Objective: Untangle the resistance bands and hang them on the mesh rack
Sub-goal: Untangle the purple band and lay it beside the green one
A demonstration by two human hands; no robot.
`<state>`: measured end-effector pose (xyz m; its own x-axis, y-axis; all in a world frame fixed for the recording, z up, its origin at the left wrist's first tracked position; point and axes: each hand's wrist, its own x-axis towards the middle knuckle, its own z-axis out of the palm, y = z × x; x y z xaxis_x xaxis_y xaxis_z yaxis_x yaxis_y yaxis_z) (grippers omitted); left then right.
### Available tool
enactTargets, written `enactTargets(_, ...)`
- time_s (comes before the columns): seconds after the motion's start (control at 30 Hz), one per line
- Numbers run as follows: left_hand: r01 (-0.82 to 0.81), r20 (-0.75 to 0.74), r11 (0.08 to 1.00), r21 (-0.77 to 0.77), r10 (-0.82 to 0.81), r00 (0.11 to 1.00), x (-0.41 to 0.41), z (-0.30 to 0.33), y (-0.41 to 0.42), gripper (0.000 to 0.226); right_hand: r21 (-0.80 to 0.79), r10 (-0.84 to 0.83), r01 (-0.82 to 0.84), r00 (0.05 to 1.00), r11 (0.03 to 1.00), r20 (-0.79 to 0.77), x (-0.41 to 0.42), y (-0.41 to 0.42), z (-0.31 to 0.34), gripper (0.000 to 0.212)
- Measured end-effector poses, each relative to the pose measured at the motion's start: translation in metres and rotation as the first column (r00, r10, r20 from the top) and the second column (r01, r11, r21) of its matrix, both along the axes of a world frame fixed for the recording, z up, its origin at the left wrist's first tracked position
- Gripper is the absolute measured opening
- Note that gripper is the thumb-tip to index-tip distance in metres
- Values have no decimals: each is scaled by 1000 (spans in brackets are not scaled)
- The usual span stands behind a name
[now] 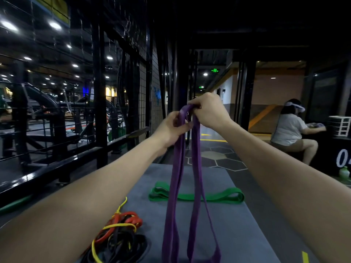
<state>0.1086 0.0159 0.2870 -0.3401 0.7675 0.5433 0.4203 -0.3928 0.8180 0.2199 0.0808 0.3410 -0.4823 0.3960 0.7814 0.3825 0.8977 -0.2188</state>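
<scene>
The mesh rack (144,76) on the left carries no band that I can make out. Below it a red, yellow and black tangle (117,236) lies unsorted on the grey mat (237,224). The left hand (171,128) and right hand (209,111) both pinch the top of the purple band (176,186), held up with its loops hanging down. A green band (197,195) lies flat behind. So hanging seems barely begun. On the far right, a white "0" marks a black box (334,154).
</scene>
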Motion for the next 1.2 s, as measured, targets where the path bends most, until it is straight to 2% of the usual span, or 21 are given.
enactTargets(0.07, -14, -36, 999, -49, 12, 999, 2, -6, 6, 34, -24, 0, -1, 1000, 1000, -27, 0, 0, 1, 33)
enactTargets(0.17, 32, 10, 998, -62, -31, 999, 7, -16, 13, 43, -29, -20, 18, 998, 999, -63, 1, 3, 3, 36)
enactTargets(0.43, 55, 74, 994, -95, -48, 996, 17, -35, 37, 52, 137, -127, 124, 992, 983, 10, 9, 21, -5, 34)
enactTargets(0.53, 52, 74, 994, -91, -45, 996, 22, -40, 47, 58, 95, -107, 111, 993, 989, -44, 12, 25, -5, 34)
enactTargets(0.73, 123, 141, 984, -131, -104, 985, 31, -57, 61, 31, 39, -86, 92, 987, 995, -133, 15, 31, -4, 35)
enactTargets(0.83, 127, 74, 968, -215, -114, 991, 23, -62, 66, 28, 47, -150, 158, 978, 986, -146, 25, 37, -7, 35)
enactTargets(0.9, 114, -32, 954, -276, -128, 991, 18, -68, 68, 34, 33, -185, 194, 966, 980, -180, 33, 43, -8, 33)
enactTargets(1.0, 94, -125, 933, -348, -146, 981, 12, -90, 72, 30, 21, -215, 225, 951, 974, -222, 41, 54, -7, 34)
enactTargets(1.07, 60, -161, 917, -394, -133, 978, 6, -112, 78, 26, 9, -238, 248, 939, 969, -247, 46, 63, -9, 35)
enactTargets(1.2, -68, -347, 872, -485, -120, 930, -14, -151, 90, 21, -97, -324, 309, 916, 946, -238, 67, 91, -31, 36)
